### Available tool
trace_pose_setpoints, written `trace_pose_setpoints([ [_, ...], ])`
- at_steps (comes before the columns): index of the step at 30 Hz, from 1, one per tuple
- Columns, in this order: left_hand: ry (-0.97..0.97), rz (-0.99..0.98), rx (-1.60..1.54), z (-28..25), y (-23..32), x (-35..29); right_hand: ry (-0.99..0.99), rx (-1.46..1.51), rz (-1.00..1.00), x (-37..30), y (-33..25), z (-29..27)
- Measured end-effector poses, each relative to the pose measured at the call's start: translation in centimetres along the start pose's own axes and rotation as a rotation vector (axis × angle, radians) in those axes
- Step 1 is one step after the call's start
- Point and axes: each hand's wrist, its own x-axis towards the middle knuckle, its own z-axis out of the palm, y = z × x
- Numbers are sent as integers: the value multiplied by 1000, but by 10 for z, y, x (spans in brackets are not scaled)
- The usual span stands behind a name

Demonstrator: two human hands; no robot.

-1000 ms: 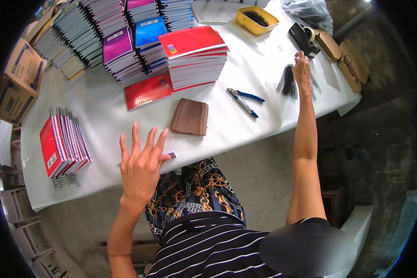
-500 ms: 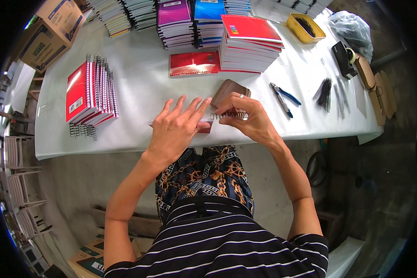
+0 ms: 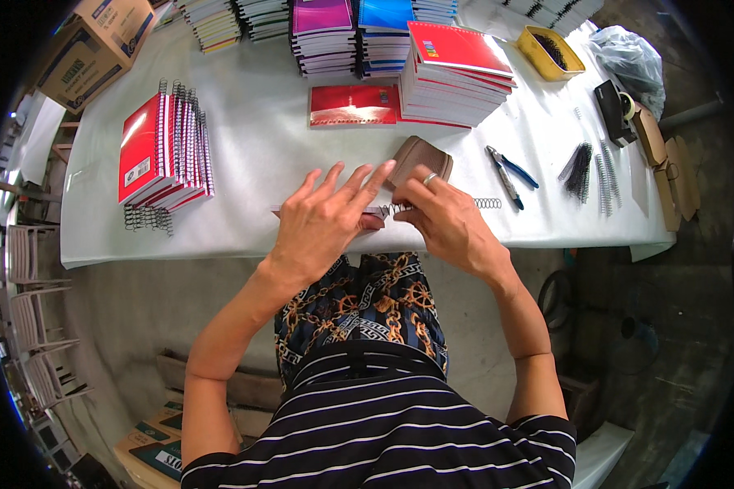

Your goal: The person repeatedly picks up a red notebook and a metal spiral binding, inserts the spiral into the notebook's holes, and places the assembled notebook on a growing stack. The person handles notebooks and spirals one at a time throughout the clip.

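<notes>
My left hand [image 3: 322, 213] lies across a thin red notebook [image 3: 373, 221], seen almost edge-on near the table's front. Its fingers reach out past the notebook while the thumb presses on the near side, and the palm hides most of the cover. Just to the right, my right hand [image 3: 444, 216] pinches a dark wire spiral coil [image 3: 488, 203] between thumb and fingertips. One end of the coil meets the notebook's right end; the other sticks out beyond my knuckles. Behind my fingers rests a brown block-like object [image 3: 420, 160].
Red notebooks with coils [image 3: 143, 155] are stacked at left. Pliers [image 3: 510, 175] and loose coils [image 3: 577, 173] lie at right. Farther back stand a red notebook pile [image 3: 457, 85], a flat red cover [image 3: 352, 106], a yellow tub [image 3: 550, 55] and a cardboard box [image 3: 98, 53].
My right hand has turned knuckles-up, and the coil's free end now shows to its right. My left hand keeps its place on the notebook. The whole view has shifted slightly.
</notes>
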Motion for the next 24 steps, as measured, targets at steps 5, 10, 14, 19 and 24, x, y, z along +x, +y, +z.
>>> trace_pose_setpoints([
  [5, -99, 93, 36, 2, 2, -5, -202, 316, 211, 3, 9, -10],
  [10, -145, 72, 16, -6, 0, 1, 15, -219, -30, 7, 69, -8],
  [14, 31, 39, 136, -8, -11, -3, -212, 235, 111, 17, 77, -27],
  [19, 49, -7, 55, -10, -12, -4, -611, 431, 174, 43, 76, -22],
  [24, 74, -2, 40, -8, -13, -4, -478, 775, -96, 48, 85, -20],
])
